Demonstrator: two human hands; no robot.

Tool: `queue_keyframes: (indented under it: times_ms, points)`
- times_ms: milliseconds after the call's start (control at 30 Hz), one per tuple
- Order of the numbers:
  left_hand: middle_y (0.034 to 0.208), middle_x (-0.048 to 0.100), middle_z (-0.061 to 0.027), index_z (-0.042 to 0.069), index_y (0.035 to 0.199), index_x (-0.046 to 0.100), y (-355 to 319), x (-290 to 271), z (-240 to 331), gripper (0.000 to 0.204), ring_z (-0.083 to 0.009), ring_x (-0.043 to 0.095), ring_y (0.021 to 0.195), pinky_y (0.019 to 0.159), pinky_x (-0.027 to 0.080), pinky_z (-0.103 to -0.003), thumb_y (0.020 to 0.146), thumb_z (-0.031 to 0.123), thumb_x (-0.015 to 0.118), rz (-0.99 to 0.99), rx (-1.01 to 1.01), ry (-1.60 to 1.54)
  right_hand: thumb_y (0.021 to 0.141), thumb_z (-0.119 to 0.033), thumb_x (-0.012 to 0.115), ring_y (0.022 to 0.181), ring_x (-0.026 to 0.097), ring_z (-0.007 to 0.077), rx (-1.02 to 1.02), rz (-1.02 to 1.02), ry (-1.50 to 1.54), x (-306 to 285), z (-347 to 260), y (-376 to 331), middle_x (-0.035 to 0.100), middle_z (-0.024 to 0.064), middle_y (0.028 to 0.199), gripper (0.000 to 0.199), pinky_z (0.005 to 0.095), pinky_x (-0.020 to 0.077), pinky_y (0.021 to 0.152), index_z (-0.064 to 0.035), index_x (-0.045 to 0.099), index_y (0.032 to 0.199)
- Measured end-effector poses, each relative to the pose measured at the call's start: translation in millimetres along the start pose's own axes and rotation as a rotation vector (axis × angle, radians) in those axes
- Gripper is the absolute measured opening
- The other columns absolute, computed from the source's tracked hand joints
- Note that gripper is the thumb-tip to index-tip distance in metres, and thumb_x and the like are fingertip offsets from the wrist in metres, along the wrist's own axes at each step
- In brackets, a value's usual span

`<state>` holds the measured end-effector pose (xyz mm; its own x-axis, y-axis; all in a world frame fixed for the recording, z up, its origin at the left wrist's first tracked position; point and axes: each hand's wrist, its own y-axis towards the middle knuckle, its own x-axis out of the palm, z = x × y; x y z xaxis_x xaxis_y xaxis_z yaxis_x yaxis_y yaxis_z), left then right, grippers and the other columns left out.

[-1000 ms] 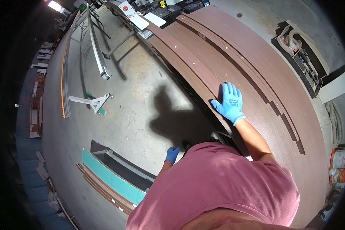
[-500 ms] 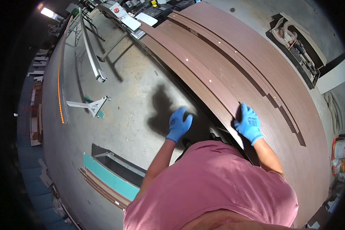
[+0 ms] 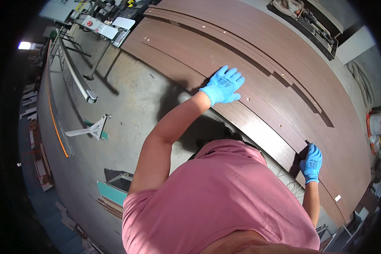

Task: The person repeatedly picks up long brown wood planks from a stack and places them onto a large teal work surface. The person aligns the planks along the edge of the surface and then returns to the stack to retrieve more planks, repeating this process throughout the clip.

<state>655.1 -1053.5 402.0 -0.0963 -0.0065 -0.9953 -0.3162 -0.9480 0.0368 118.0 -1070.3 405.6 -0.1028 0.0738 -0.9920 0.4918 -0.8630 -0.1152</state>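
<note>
A narrow brown wood-grain strip (image 3: 264, 110) with several small holes lies along wider brown boards. My left hand (image 3: 223, 86), in a blue glove, rests on this strip with fingers spread and palm down. My right hand (image 3: 311, 163), also gloved in blue, is at the strip's near right end, its fingers closed around that end and partly hidden. Below the strip, a wider brown board (image 3: 258, 129) runs along the edge nearest my body. Beyond it lies a large brown panel (image 3: 258, 38), crossed by a dark stepped gap.
A machine with white plates (image 3: 110, 29) stands at the far left end of the boards. A long metal rail (image 3: 74, 70) and a white bracketed stand (image 3: 91, 127) are on the left. A black tool tray (image 3: 305, 23) and coiled hose (image 3: 362, 84) lie beyond the panel.
The strip has shifted toward the near right, with my right hand at its end. My left hand has risen from above the floor onto the strip. The view has turned.
</note>
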Motion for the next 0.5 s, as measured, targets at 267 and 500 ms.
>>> queue_keyframes:
  times_ms: [267,500]
  points:
    - [0.109,0.069,-0.0106,0.009,0.117,0.071,11,-6,41,0.049,-0.0331,0.060,0.117,0.118,0.040,-0.047,0.085,0.045,0.080,-0.148,0.018,-0.051,0.084,-0.014,0.077,0.116,0.065,0.0384,-0.034,0.255,0.083,13,41,-44,0.066,0.0187,0.137,0.046,0.0496,0.0507,0.100,-0.0046,0.059,0.126]
    - [0.120,0.064,-0.0134,0.006,0.153,0.051,1,5,52,0.080,-0.0299,0.061,0.116,0.120,0.036,-0.048,0.089,0.047,0.076,0.154,0.019,-0.001,0.090,-0.052,0.078,0.081,0.067,0.0347,-0.060,0.106,0.135,29,74,-35,0.067,0.0107,0.085,0.050,0.0472,0.0524,0.073,-0.0105,0.070,0.117]
